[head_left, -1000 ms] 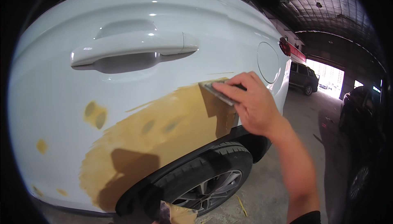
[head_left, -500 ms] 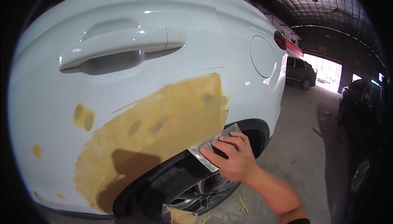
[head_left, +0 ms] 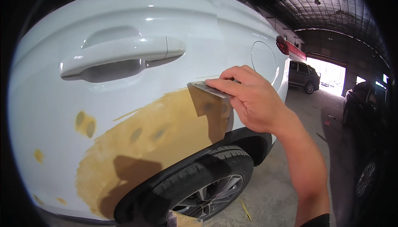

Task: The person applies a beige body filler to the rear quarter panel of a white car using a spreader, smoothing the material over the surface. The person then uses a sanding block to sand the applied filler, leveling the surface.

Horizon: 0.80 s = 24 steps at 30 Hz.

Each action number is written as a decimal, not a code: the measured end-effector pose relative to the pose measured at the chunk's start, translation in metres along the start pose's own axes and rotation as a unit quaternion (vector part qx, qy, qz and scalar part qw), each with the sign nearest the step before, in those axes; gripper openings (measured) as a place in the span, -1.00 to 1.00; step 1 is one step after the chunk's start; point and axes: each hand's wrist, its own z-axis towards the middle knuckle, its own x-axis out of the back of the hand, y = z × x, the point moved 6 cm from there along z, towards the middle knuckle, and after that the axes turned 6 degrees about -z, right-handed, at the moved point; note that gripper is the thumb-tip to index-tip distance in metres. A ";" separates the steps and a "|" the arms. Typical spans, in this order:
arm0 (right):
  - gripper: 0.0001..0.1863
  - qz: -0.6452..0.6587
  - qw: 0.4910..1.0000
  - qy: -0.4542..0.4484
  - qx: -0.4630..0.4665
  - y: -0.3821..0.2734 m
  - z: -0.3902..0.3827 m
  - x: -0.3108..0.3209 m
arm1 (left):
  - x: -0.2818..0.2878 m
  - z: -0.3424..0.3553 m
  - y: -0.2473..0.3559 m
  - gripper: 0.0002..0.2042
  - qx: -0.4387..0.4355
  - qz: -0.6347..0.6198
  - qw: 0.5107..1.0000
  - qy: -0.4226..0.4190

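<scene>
My right hand (head_left: 253,96) is closed on a flat, greyish metal putty spreader (head_left: 209,89), thumb and fingers pinching it. One long edge of the spreader lies at or just off the upper right border of a large tan filler patch (head_left: 174,115) on the white car panel (head_left: 45,86); exact contact is hard to tell. Its shadow falls over the patch below. Several darker grey spots show through the filler. Smaller yellowish spots (head_left: 85,124) mark the panel to the left. My left hand is out of view.
Above the patch is a door handle (head_left: 120,53); a round fuel flap (head_left: 263,61) lies right. Below are the black wheel arch trim (head_left: 134,189) and tyre (head_left: 236,160). A tan-topped item (head_left: 184,219) shows at the lower edge. A dark car (head_left: 365,102) stands at right.
My right hand has moved the spreader up from the wheel arch edge to the top right of the filler patch. The blade has turned, and the tyre is now more exposed.
</scene>
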 end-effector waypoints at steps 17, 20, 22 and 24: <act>-0.31 -0.052 0.995 0.064 -0.049 -0.065 -0.097 -0.072 | 0.008 -0.001 -0.008 -0.88 0.014 0.013 1.000 0.015; -0.32 -0.050 0.994 0.079 -0.053 -0.079 -0.115 -0.086 | 0.007 -0.008 -0.005 -0.86 0.039 0.003 0.998 0.039; -0.32 -0.049 0.996 0.057 -0.053 -0.085 -0.123 -0.087 | 0.007 -0.012 -0.004 -0.84 0.051 0.003 0.998 0.043; -0.36 -0.030 0.996 0.065 -0.046 -0.085 -0.125 -0.071 | 0.008 -0.015 -0.001 -0.83 0.045 0.016 0.998 0.039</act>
